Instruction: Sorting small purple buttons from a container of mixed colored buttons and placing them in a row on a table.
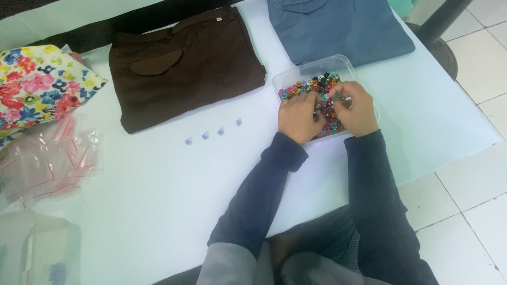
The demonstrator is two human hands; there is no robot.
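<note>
A clear plastic tray [343, 63] on the white table [158, 184] holds many small buttons of mixed colours [311, 84]. Both of my hands rest inside it. My left hand [298, 117] lies palm down on the buttons, fingers curled among them. My right hand [358, 108] is beside it, fingertips pinched together over the pile; whether a button sits between them is hidden. Several pale purple buttons [205, 135] lie in a row on the table to the left of the tray.
Folded brown trousers [185, 63] lie at the back, a folded blue garment [338, 26] behind the tray. A floral cloth [37, 84] and small clear zip bags [47, 161] sit at the left. The table's right edge [491, 137] borders tiled floor.
</note>
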